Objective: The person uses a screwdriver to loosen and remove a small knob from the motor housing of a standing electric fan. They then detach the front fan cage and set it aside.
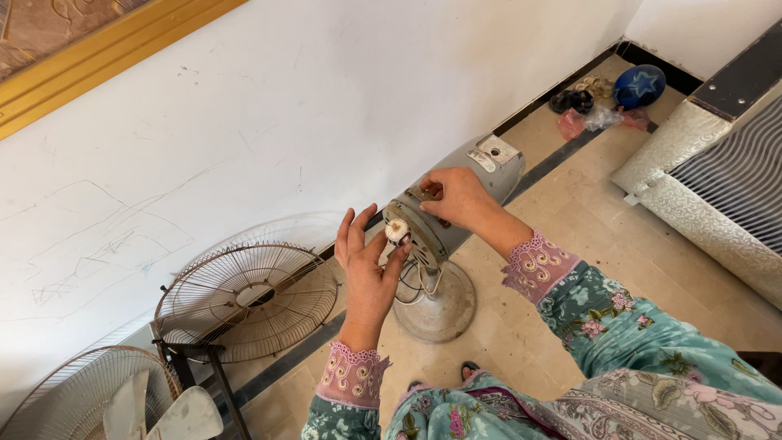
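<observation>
Clearly the work centres on the small white cap (pixel 397 231) at the front of the grey fan motor (pixel 440 218), where the blade would sit on the shaft. The left hand (pixel 366 273) has its thumb and forefinger pinched on this cap, the other fingers (pixel 347 232) spread open above it. The right hand (pixel 456 197) lies over the top of the motor housing, its fingers curled down against the casing to steady it; whether it grips any small part there I cannot tell. The motor stands tilted on its round base (pixel 436 305) on the tiled floor (pixel 586 236), close to the white wall (pixel 269 122).

Judging by this, the step in hand is turning the cap on the shaft, and the next move seems to call for a firm twist with the left hand while the right keeps the housing from rotating.

Further out, a wire fan guard (pixel 248 297) leans by the wall, and a second guard with loose pale blades (pixel 155 411) lies at the lower left. A blue ball (pixel 639 85) rests in the far corner.
</observation>
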